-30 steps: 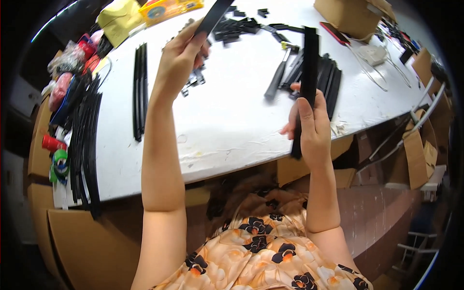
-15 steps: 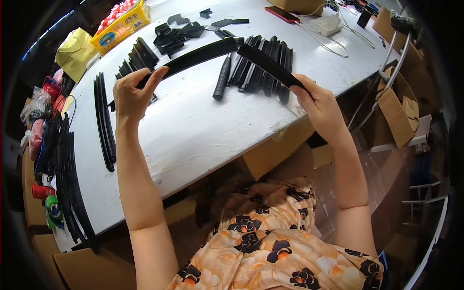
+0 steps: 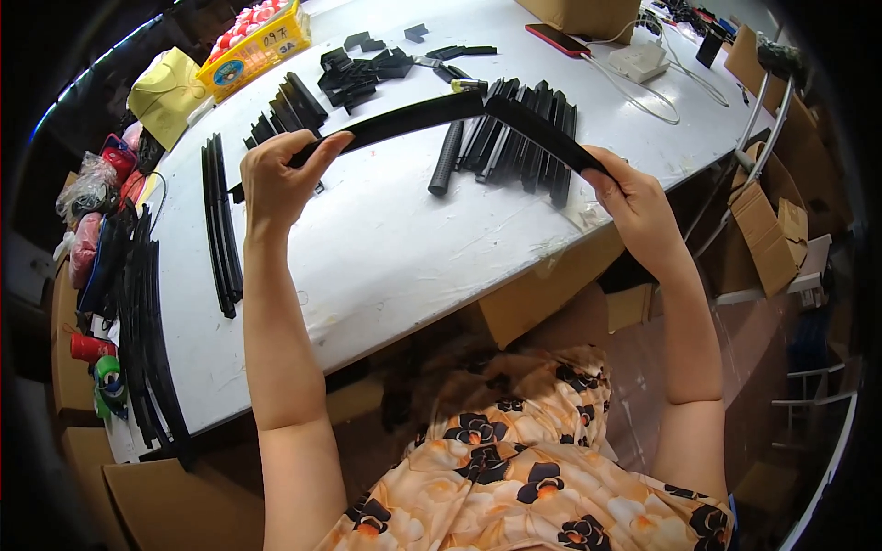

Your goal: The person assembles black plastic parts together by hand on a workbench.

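My left hand (image 3: 283, 174) is closed round the outer end of a long black strip (image 3: 400, 121), its thumb lying along the top. My right hand (image 3: 634, 197) pinches the outer end of a shorter black strip (image 3: 537, 130). The two strips slope up and meet end to end at an angle above the table; whether they are joined there I cannot tell. Below the right strip lie several short black strips (image 3: 560, 174) side by side. A black cylindrical handle or rod (image 3: 446, 158) rests to their left. Another group of dark strips (image 3: 299, 106) lies behind my left hand.
On the white table (image 3: 367, 275) small black pieces (image 3: 363, 73) are heaped at the back. Long black strips (image 3: 220, 230) lie at left, more (image 3: 152, 340) along the edge. A yellow basket (image 3: 257, 60), a red-edged phone (image 3: 548, 39) and a white power strip (image 3: 638, 61) stand farther off.
The whole view has shifted, with the table and both hands appearing farther right in the picture. Both hands keep their grip, and the strips still meet at nearly the same angle.
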### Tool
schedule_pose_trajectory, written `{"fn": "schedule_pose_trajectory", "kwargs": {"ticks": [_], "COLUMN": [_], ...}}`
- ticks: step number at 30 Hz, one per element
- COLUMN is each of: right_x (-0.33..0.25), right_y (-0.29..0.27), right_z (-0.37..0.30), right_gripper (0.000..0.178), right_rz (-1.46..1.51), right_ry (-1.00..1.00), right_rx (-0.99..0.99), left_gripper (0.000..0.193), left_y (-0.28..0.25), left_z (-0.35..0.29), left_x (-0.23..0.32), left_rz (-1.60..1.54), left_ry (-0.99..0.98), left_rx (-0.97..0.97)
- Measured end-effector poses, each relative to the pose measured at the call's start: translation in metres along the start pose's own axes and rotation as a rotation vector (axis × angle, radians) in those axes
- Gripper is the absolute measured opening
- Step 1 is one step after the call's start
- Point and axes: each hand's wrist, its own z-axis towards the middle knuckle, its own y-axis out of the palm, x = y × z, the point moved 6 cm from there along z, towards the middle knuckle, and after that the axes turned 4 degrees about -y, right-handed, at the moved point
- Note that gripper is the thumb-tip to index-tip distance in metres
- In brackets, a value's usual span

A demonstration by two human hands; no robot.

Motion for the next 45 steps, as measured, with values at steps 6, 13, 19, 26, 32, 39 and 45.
{"fn": "schedule_pose_trajectory", "kwargs": {"ticks": [6,13,19,26,32,39,45], "right_x": [-0.016,-0.006,-0.001,0.009,-0.011,-0.014,-0.026], "right_y": [0.001,-0.012,-0.009,-0.019,-0.006,-0.010,0.019], "right_z": [0.006,-0.001,0.002,0.004,0.004,0.006,0.012], "right_gripper": [0.029,0.026,0.027,0.027,0.026,0.024,0.028], "right_rz": [-0.027,-0.018,-0.036,0.022,-0.041,-0.144,0.180], "right_ry": [-0.019,-0.016,-0.071,-0.025,-0.077,-0.014,-0.056], "right_rx": [-0.015,0.046,-0.009,0.035,-0.086,0.025,0.196], "left_gripper": [0.053,0.051,0.060,0.060,0.056,0.059,0.063], "left_y": [-0.005,-0.003,-0.015,-0.016,-0.019,-0.015,0.013], "left_z": [-0.001,-0.003,-0.005,0.001,-0.001,-0.003,-0.023], "left_x": [0.001,0.012,0.009,0.015,0.021,0.036,0.073], "left_rz": [0.011,-0.011,-0.025,0.001,-0.003,0.053,0.046], "left_ry": [0.100,0.140,0.145,0.188,0.201,0.230,0.501], "left_rx": [0.036,0.044,0.116,0.136,0.122,0.133,0.086]}}
